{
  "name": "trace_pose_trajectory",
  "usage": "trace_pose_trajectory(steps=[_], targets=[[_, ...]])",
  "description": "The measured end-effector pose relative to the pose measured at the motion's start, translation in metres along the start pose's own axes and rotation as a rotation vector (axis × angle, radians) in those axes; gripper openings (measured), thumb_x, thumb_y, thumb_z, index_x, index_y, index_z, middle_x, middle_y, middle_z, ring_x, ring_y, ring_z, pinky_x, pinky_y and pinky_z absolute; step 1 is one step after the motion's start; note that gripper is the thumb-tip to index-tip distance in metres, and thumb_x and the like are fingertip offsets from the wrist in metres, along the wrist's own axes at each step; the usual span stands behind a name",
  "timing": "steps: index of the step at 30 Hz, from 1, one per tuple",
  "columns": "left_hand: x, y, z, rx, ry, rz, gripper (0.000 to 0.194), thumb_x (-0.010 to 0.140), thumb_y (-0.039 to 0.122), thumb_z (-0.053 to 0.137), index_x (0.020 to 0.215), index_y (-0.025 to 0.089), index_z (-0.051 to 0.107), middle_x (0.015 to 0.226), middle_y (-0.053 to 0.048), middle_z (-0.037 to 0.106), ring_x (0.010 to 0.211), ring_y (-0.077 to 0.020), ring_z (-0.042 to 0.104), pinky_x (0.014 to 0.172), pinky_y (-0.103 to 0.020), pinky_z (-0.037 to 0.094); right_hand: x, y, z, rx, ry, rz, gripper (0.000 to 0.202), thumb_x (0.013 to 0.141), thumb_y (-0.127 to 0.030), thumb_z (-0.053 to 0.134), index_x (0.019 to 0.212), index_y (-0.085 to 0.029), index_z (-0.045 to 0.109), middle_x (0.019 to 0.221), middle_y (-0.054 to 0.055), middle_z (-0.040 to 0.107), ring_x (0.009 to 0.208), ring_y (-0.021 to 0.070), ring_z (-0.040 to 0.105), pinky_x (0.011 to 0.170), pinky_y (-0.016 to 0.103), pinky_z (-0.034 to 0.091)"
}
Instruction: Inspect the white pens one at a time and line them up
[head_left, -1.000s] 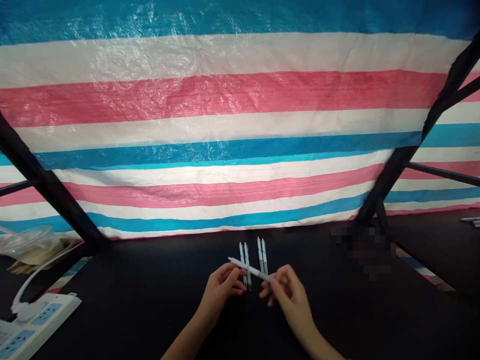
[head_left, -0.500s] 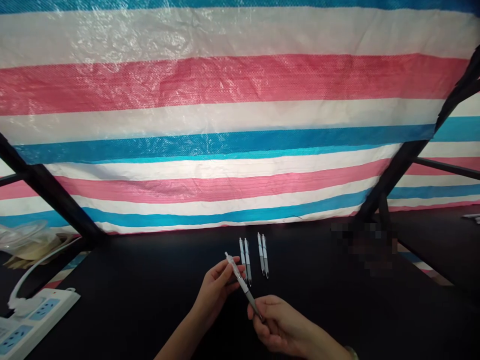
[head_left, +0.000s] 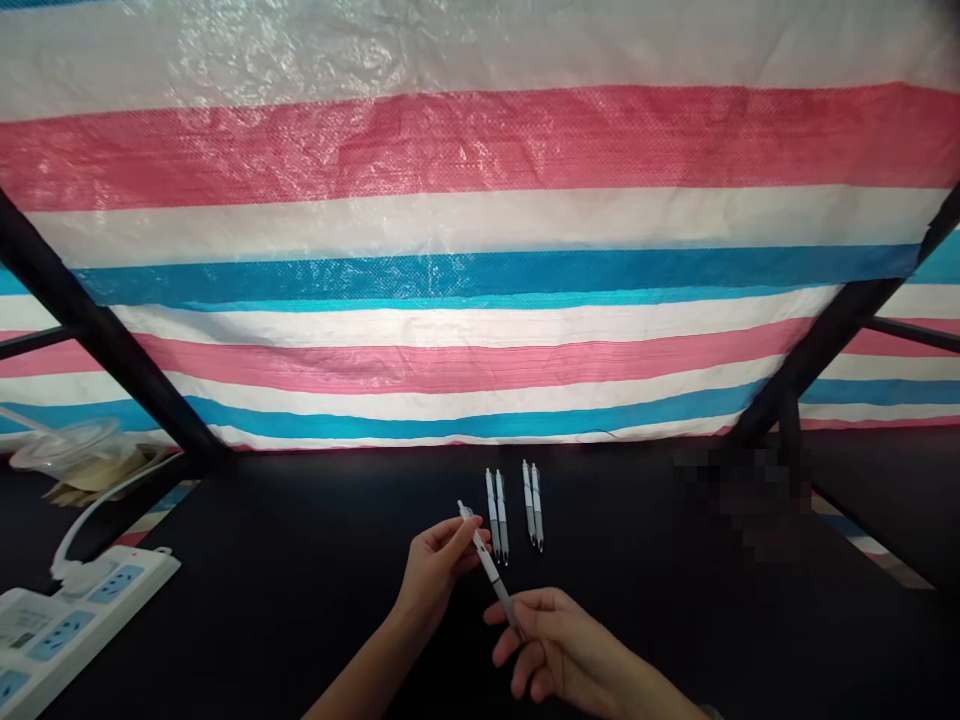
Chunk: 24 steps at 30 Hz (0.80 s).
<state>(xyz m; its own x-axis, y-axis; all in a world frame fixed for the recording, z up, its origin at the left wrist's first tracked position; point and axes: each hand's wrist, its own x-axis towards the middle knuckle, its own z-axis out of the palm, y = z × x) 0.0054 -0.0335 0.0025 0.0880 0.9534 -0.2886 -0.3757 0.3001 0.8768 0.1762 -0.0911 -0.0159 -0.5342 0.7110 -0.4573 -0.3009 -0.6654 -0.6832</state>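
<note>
A white and grey pen (head_left: 490,565) slants between my two hands above the black table. My left hand (head_left: 439,570) pinches its upper white part between thumb and fingers. At the lower grey end, my right hand (head_left: 551,640) has its thumb and index finger on the barrel, with the other fingers loosely spread. Beyond my hands lie two pairs of similar pens, side by side: one pair (head_left: 497,515) just past my left fingers, the other pair (head_left: 532,505) a little to the right.
A white power strip (head_left: 112,610) with a plugged-in cable lies at the lower left, near a clear plastic container (head_left: 71,445). Black frame bars (head_left: 142,375) stand on both sides. A striped sheet (head_left: 465,220) hangs behind the table (head_left: 315,540).
The lower fingers of my right hand have loosened and spread, while its thumb and index finger stay at the pen. My left thumb sits nearer the pen's top. The view has shifted slightly.
</note>
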Motion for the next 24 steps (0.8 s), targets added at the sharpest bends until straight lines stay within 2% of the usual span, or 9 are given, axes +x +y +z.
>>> trace_pose_trajectory(steps=[2,4,6,9,13,17,20,24], targets=[[0.0009,-0.0005,-0.0012,-0.018,-0.003,-0.008,0.039,0.06,0.041,0.084,0.083,0.011,0.076,0.076,-0.01,0.074,0.069,-0.0162,0.068,0.062,-0.02,0.052,0.0002,-0.0003,-0.002,0.018,-0.014,0.049,0.044,0.077,-0.049,0.065,0.09,-0.007,0.06,0.074,0.011,0.068,0.053,0.0149,0.066,0.041,0.017,0.043],[0.0017,-0.0006,-0.0019,-0.025,-0.008,-0.011,0.041,0.058,0.042,0.085,0.085,0.012,0.075,0.075,-0.01,0.074,0.069,-0.0162,0.068,0.062,-0.02,0.052,0.0007,-0.0002,-0.0044,0.02,-0.031,0.043,0.035,0.077,-0.043,0.067,0.085,-0.009,0.057,0.068,0.007,0.067,0.053,0.0151,0.066,0.041,0.016,0.043],[0.0021,-0.0005,-0.0017,-0.023,-0.009,-0.005,0.042,0.058,0.042,0.085,0.085,0.012,0.075,0.075,-0.009,0.074,0.067,-0.0156,0.067,0.061,-0.02,0.052,0.0008,0.0001,-0.0066,0.028,-0.053,0.022,0.032,0.077,-0.038,0.068,0.09,-0.012,0.054,0.071,0.006,0.067,0.056,0.0157,0.067,0.042,0.016,0.044],[0.0016,-0.0001,-0.0005,-0.018,-0.005,-0.001,0.042,0.058,0.042,0.085,0.085,0.012,0.075,0.076,-0.009,0.074,0.066,-0.015,0.067,0.06,-0.02,0.051,0.0002,-0.0005,-0.0084,0.03,-0.083,0.059,0.037,0.082,-0.044,0.061,0.099,-0.012,0.054,0.083,0.011,0.069,0.061,0.018,0.07,0.044,0.018,0.046],[0.0001,0.0003,0.0008,-0.022,0.002,-0.003,0.042,0.058,0.042,0.085,0.086,0.011,0.075,0.074,-0.009,0.073,0.066,-0.0156,0.066,0.062,-0.021,0.051,-0.0005,-0.0016,-0.0083,0.0,-0.096,0.071,0.028,0.079,-0.036,0.064,0.089,-0.011,0.056,0.08,0.009,0.068,0.061,0.0182,0.069,0.044,0.018,0.045],[-0.0006,0.0004,0.0012,-0.027,-0.011,0.003,0.04,0.06,0.04,0.084,0.086,0.011,0.075,0.074,-0.009,0.072,0.067,-0.0157,0.066,0.063,-0.022,0.052,-0.0008,-0.0017,-0.0083,0.0,-0.115,0.079,0.037,0.081,-0.045,0.061,0.094,-0.01,0.056,0.089,0.012,0.068,0.063,0.0181,0.07,0.044,0.018,0.046],[-0.0007,0.0006,0.0016,-0.019,-0.019,0.009,0.039,0.061,0.04,0.084,0.085,0.011,0.075,0.073,-0.009,0.072,0.066,-0.0159,0.066,0.063,-0.022,0.051,-0.0009,-0.0019,-0.0085,-0.009,-0.117,0.064,0.036,0.076,-0.041,0.069,0.091,-0.012,0.054,0.087,0.01,0.068,0.062,0.0174,0.07,0.044,0.017,0.046],[-0.0004,0.0006,0.0013,-0.023,-0.024,0.008,0.04,0.06,0.041,0.084,0.085,0.011,0.075,0.073,-0.008,0.072,0.066,-0.0152,0.066,0.062,-0.021,0.052,-0.0019,-0.0033,-0.0078,-0.004,-0.128,0.1,0.038,0.08,-0.045,0.063,0.091,-0.01,0.056,0.088,0.011,0.068,0.06,0.0169,0.069,0.042,0.017,0.047]])
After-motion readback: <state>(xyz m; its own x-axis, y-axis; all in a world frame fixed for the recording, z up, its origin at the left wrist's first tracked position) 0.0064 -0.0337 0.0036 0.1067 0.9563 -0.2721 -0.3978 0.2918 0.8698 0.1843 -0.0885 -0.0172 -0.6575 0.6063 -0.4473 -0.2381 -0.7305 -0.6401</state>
